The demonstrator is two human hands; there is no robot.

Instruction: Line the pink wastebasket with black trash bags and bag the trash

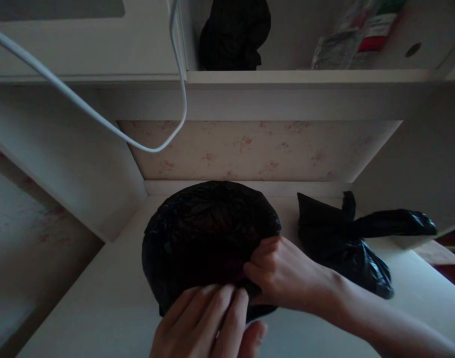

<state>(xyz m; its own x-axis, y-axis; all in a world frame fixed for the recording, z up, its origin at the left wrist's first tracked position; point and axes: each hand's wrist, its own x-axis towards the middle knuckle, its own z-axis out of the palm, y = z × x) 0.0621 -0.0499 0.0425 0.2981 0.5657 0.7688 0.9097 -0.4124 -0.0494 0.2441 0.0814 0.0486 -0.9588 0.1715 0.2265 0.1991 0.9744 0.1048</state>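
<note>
On the white tabletop, an open black bag stands mouth upward. The right hand grips its right-hand rim with closed fingers; the left hand bends its fingers over the near rim, their grip unclear. Rightward lies a knotted bag.

A black open bag is set on the worktop. Its right rim is pinched in the grip of the right hand; its near rim is partly covered by the left hand. At the right, a tied bag is seen. Above, a white cable is looped near a shelf.
</note>
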